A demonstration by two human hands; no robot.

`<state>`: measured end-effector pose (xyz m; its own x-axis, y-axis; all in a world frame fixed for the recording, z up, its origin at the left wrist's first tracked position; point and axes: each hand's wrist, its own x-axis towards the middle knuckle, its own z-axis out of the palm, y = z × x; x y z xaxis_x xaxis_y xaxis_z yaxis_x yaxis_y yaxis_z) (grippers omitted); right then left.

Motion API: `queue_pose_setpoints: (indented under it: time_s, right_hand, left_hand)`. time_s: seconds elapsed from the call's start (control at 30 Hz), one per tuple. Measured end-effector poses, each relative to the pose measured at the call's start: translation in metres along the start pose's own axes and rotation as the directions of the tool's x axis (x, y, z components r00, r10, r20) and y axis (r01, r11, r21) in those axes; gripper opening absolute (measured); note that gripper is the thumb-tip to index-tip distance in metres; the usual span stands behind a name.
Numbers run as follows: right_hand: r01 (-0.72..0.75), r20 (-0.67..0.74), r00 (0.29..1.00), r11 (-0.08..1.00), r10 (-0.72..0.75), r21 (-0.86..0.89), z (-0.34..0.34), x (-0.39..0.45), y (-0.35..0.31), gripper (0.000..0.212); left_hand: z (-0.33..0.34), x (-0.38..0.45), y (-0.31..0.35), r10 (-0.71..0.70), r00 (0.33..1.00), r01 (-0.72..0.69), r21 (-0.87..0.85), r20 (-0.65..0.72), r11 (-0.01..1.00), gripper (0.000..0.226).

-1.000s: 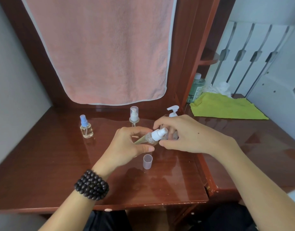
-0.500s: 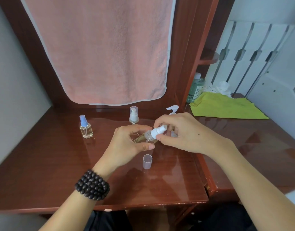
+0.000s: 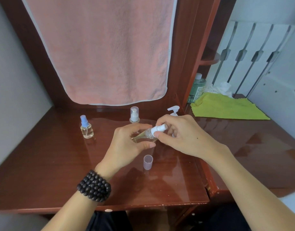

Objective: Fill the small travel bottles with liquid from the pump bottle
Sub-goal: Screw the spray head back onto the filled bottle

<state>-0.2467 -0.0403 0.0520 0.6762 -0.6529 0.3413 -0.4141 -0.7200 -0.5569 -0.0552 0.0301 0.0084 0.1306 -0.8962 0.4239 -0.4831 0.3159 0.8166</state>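
Observation:
My left hand (image 3: pixel 126 144) grips a small clear travel bottle (image 3: pixel 147 135) holding yellowish liquid, tilted so its top points right. My right hand (image 3: pixel 181 135) pinches the bottle's white spray head (image 3: pixel 158 128) between thumb and fingers. The bottle's clear cap (image 3: pixel 148 162) stands on the desk just below my hands. A second travel bottle with a blue sprayer (image 3: pixel 86 127) stands at the left. A third with a clear cap (image 3: pixel 134 115) stands behind my hands. The white pump bottle (image 3: pixel 173 110) shows only its pump head above my right hand.
A pink towel (image 3: pixel 100 52) hangs over the back of the glossy wooden desk (image 3: pixel 43 164). On the right-hand desk lie a green cloth (image 3: pixel 226 106), white tissue (image 3: pixel 221 88) and a green bottle (image 3: pixel 196 88). The desk's front edge runs near my wrists.
My hands have stayed in the same place. My right fingers have shifted around the white spray head, and the bottle has tilted slightly.

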Motion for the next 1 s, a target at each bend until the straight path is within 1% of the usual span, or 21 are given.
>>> queue_pose_setpoints:
  time_s: [0.1,0.17,0.23,0.3,0.37,0.43,0.5,0.57,0.63,0.7,0.77,0.83,0.9,0.93,1.0]
  right_hand:
    - [-0.056,-0.054,0.997,0.998,0.057,0.012,0.007,0.001,0.004,0.016]
    - [-0.065,-0.054,0.996,0.998,0.064,-0.016,0.011,0.001,0.005,0.017]
    - [-0.047,-0.042,0.998,0.998,0.045,-0.039,0.012,0.002,0.005,0.016]
    - [-0.031,-0.038,0.999,0.998,0.029,-0.048,0.011,0.002,0.003,0.017]
    - [-0.023,-0.043,0.999,0.999,0.021,-0.047,0.011,0.003,0.0,0.019]
    - [-0.029,-0.058,0.998,0.999,0.027,-0.03,0.012,0.003,-0.001,0.02]
    - [-0.056,-0.069,0.996,0.998,0.056,-0.003,0.012,0.005,-0.002,0.021]
    - [-0.088,-0.064,0.994,0.996,0.088,0.008,0.011,0.008,-0.001,0.022]
    - [-0.109,-0.067,0.992,0.994,0.109,0.013,0.013,0.01,0.0,0.022]
    - [-0.14,-0.079,0.987,0.989,0.143,0.047,0.018,0.01,0.002,0.021]
    - [-0.168,-0.08,0.981,0.979,0.178,0.112,0.024,0.01,0.002,0.018]
    - [-0.202,-0.041,0.976,0.963,0.213,0.177,0.025,0.012,0.001,0.015]
    - [-0.276,0.06,0.961,0.94,0.269,0.199,0.022,0.01,0.006,0.028]
    - [-0.315,0.13,0.946,0.932,0.295,0.178,0.02,0.008,0.01,0.033]
    - [-0.353,0.251,0.913,0.931,0.323,0.087,0.023,0.002,0.02,0.029]
  left_hand:
    - [0.005,-0.003,0.0,0.077,0.995,-0.067,0.138,-0.065,0.988,0.042]
    - [0.007,-0.004,-0.002,0.121,0.987,-0.098,0.215,-0.101,0.972,0.043]
    - [0.007,-0.003,-0.004,0.112,0.988,-0.087,0.215,-0.108,0.973,0.044]
    - [0.005,-0.003,-0.004,0.08,0.993,-0.065,0.169,-0.084,0.983,0.045]
    - [0.003,-0.003,-0.002,0.055,0.997,-0.046,0.128,-0.061,0.991,0.044]
    - [0.002,-0.003,0.001,0.046,0.997,-0.038,0.119,-0.069,0.992,0.044]
    - [0.003,-0.005,0.001,0.072,0.993,-0.056,0.164,-0.091,0.985,0.044]
    - [0.007,-0.007,0.001,0.127,0.985,-0.095,0.244,-0.119,0.965,0.046]
    - [0.012,-0.008,-0.001,0.159,0.976,-0.107,0.312,-0.148,0.944,0.039]
    - [0.016,-0.008,-0.005,0.164,0.973,-0.096,0.363,-0.163,0.927,0.037]
    - [0.016,-0.007,-0.009,0.147,0.976,-0.08,0.366,-0.159,0.927,0.037]
    - [0.01,-0.004,-0.011,0.112,0.983,-0.056,0.345,-0.145,0.937,0.037]
    - [0.003,-0.002,-0.013,0.045,0.988,0.005,0.317,-0.151,0.948,0.039]
    - [-0.001,-0.002,-0.013,-0.005,0.986,0.054,0.286,-0.168,0.957,0.041]
    - [-0.01,-0.003,-0.016,-0.1,0.976,0.14,0.199,-0.196,0.97,0.044]
